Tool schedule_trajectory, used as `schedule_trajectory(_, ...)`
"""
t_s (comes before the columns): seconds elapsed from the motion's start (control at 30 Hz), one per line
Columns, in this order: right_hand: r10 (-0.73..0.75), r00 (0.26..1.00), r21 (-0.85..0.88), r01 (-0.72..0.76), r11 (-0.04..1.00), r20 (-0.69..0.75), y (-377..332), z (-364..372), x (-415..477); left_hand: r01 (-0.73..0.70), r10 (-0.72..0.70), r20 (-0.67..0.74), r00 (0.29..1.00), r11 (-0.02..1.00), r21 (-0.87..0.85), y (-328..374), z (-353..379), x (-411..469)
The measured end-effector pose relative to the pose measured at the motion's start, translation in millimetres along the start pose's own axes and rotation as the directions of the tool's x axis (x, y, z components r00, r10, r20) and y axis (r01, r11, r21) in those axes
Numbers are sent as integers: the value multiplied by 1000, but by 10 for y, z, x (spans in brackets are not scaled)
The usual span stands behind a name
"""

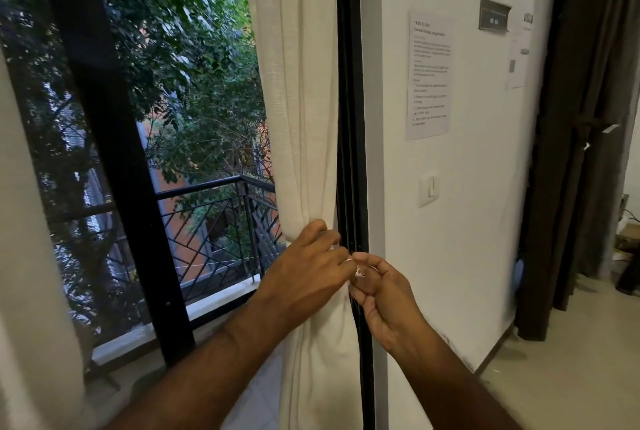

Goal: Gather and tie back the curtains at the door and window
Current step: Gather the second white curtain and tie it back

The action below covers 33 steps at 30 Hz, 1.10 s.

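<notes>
By smooth white wall, gathered cream woven curtain; left hand, right hand, each grip pinching its frayed tie.

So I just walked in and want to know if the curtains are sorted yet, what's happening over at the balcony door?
A person is tying back the white curtain at the right side of the glass door. Their left hand is curled round the gathered fabric, and their right hand pinches the frayed end of a thin white tie right beside it. No finished knot shows, so this one is not yet done. The dark curtain farther right looks cinched in already.
</notes>
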State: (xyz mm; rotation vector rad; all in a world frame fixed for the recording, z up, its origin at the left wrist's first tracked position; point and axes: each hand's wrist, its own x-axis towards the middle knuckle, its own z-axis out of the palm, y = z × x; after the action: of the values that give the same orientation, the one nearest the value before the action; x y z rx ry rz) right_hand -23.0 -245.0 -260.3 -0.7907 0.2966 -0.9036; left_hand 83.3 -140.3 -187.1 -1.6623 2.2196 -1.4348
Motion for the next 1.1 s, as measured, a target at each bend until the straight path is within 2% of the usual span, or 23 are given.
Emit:
schedule_trajectory(0.07, 52, 998, 78, -53, 996, 18, -37, -6, 10, 0, 0, 8, 1000, 1000, -29, -25, 1, 6)
schedule_trajectory(0.17, 113, 984, 178, -137, 974, 137, -111, -6, 5, -17, 20, 59, 998, 999, -47, -86, 0, 3)
schedule_trajectory(0.23, 110, 984, 72, -121, 990, 140, -136, 6, 8, -25, 31, 103, 994, 998, -59, -131, -24, -2)
schedule_trajectory(0.3, 93, 992, -52, -89, 995, 84, -122, 13, 29, -7, 20, 164, 986, 997, -75, -159, -64, 13)
schedule_trajectory(0.4, 95, 994, -76, -91, 993, 47, -98, 11, 34, 100, -61, 245, 968, 984, -150, -156, -97, 34)
schedule_trajectory(0.53, 55, 997, -92, -50, 994, 55, -109, 41, 20, 301, -244, 207, 948, 898, -322, -127, -138, 117)
schedule_trajectory(0.6, 19, 999, -112, -15, 994, 41, -120, 64, 25, 281, -232, 216, 949, 930, -237, -124, -139, 196)
schedule_trajectory(0.73, -44, 999, -80, 45, 996, 14, -156, 71, 24, 216, -179, 396, 901, 975, -48, -161, -137, 315)
schedule_trajectory(0.8, -58, 998, -117, 63, 991, 39, -164, 55, 3, 241, -208, 413, 887, 970, -30, -176, -140, 354)
schedule_trajectory(0.93, -36, 998, -407, 52, 912, 47, -155, 2, -38, 290, -270, 386, 882, 957, 8, -161, -138, 389)
schedule_trajectory(1.1, -91, 992, -478, 124, 870, 91, -215, 9, -28, 286, -244, 450, 859, 958, -27, -183, -112, 374)
